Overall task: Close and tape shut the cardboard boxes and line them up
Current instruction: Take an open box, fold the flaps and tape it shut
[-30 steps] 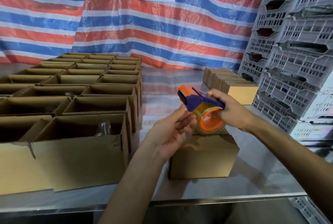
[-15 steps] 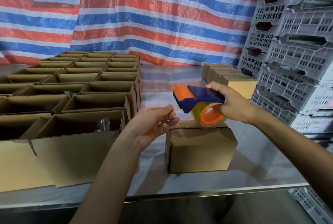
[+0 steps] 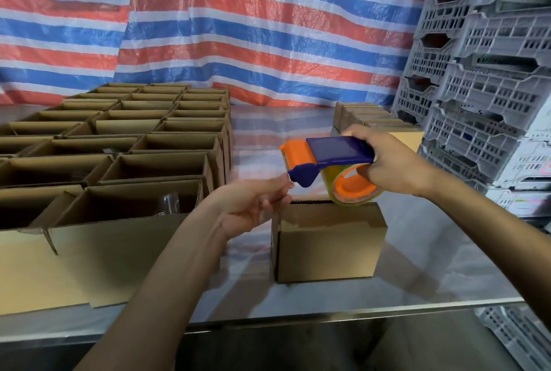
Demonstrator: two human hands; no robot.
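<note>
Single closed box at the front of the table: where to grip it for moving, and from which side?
Probably the two short end faces of the closed box, coming from above and clamping both ends. Both ends stand free on the table, while the tape dispenser in the right hand hangs over the top's rear edge.

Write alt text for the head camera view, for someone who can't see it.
A person's right hand grips an orange-and-blue tape dispenser over a closed cardboard box on a metal table; the left hand is at its front end. Open boxes fill the left, grey crates stack at right.
</note>
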